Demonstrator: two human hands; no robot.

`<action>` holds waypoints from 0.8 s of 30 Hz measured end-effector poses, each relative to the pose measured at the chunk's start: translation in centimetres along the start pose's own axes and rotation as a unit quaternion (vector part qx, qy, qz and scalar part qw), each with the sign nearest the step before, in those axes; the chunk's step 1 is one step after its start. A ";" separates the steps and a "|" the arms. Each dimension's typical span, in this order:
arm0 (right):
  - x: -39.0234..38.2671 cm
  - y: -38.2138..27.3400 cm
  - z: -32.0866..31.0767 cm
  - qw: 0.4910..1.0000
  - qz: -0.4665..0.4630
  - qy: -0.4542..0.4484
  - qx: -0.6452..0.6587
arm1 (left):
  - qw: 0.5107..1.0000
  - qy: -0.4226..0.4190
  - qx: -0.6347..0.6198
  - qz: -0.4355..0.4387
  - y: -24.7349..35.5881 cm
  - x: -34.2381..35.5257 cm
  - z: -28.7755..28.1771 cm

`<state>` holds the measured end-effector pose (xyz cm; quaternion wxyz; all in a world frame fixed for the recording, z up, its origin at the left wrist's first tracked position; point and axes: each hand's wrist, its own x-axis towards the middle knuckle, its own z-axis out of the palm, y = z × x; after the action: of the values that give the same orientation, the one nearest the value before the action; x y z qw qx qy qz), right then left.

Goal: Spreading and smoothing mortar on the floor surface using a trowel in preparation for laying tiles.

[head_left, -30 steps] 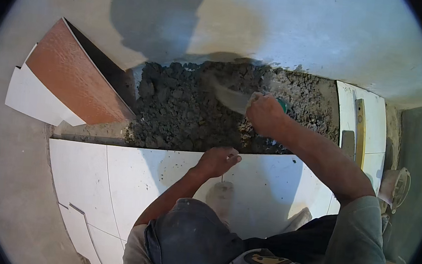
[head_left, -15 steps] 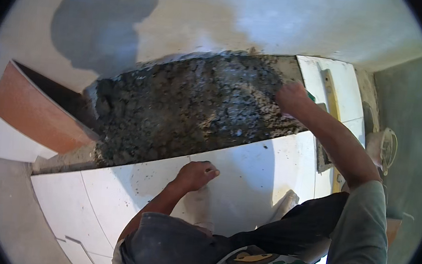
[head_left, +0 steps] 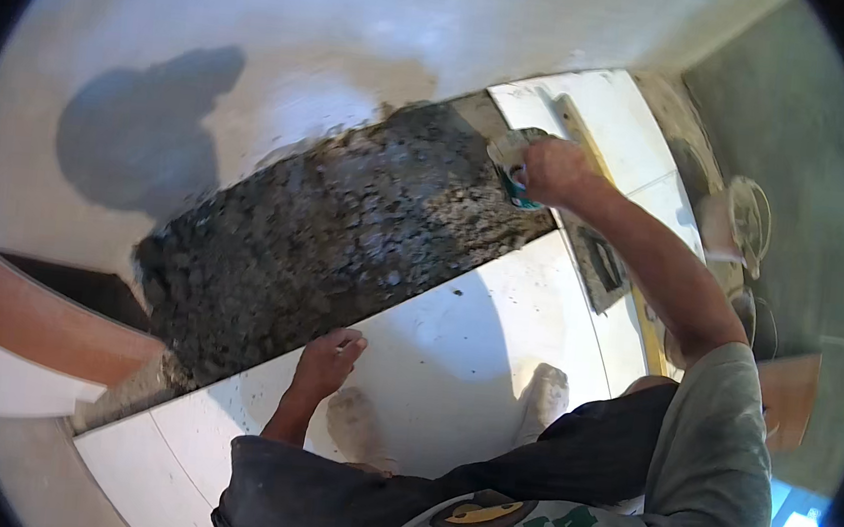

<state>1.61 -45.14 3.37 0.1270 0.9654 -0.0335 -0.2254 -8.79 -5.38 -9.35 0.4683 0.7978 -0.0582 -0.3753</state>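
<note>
My right hand [head_left: 555,172] is closed on a small open-mouthed tub [head_left: 510,156], pale inside with green on its side. The tub is tilted over the far right end of a dark, lumpy bed of wet mortar [head_left: 316,214], beside the white tiles. My left hand [head_left: 328,361] hangs above the near tiles, by the mortar's front edge. Its fingers are curled in; a tiny pale spot shows at them, too small to name. White floor tiles [head_left: 466,338] run along the near side of the mortar, with my feet on them.
A grey float [head_left: 598,264] and a long yellow level [head_left: 649,334] lie on the right-hand tiles. Beyond them stands a bucket [head_left: 724,228] near the wall. At the left, a reddish-backed tile [head_left: 61,317] leans over a white one [head_left: 20,379].
My view has turned and shifted. My right hand has moved off the mortar's right part towards the tiles, and the tub now shows clearly. My left hand stays curled.
</note>
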 end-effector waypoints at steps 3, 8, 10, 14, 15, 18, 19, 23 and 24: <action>-4.3 7.8 1.1 0.985 0.038 0.104 0.128 | 0.999 0.019 0.027 0.029 -0.2 1.0 -0.1; -17.4 19.4 1.2 0.904 0.228 0.210 0.295 | 0.997 0.010 0.080 0.020 2.2 2.4 -1.8; -23.3 21.9 1.6 0.868 0.322 0.273 0.260 | 0.989 -0.007 0.145 0.041 4.8 2.8 -2.5; -32.8 26.4 8.3 0.779 0.576 0.217 0.121 | 0.959 0.000 0.257 0.118 4.2 4.3 -3.8; -34.8 26.9 10.0 0.761 0.614 0.188 0.089 | 0.963 -0.016 0.245 0.113 5.2 4.5 -3.6; -38.1 28.0 14.6 0.778 0.619 0.093 0.050 | 0.960 -0.030 0.252 0.122 9.4 4.4 -0.8; -38.8 29.1 17.1 0.775 0.622 0.090 0.056 | 0.956 -0.030 0.256 0.142 9.6 4.7 -0.1; -35.6 30.4 21.9 0.833 0.540 0.076 0.091 | 0.973 -0.033 0.224 0.048 8.2 3.9 0.7; -33.0 28.6 20.8 0.838 0.524 0.122 0.097 | 0.973 -0.028 0.222 0.056 7.5 3.3 0.5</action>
<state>-37.41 -73.53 6.89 0.1345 0.8309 -0.5399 -0.0011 -4.85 -11.40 -5.39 0.2978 0.8667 -0.1979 -0.3479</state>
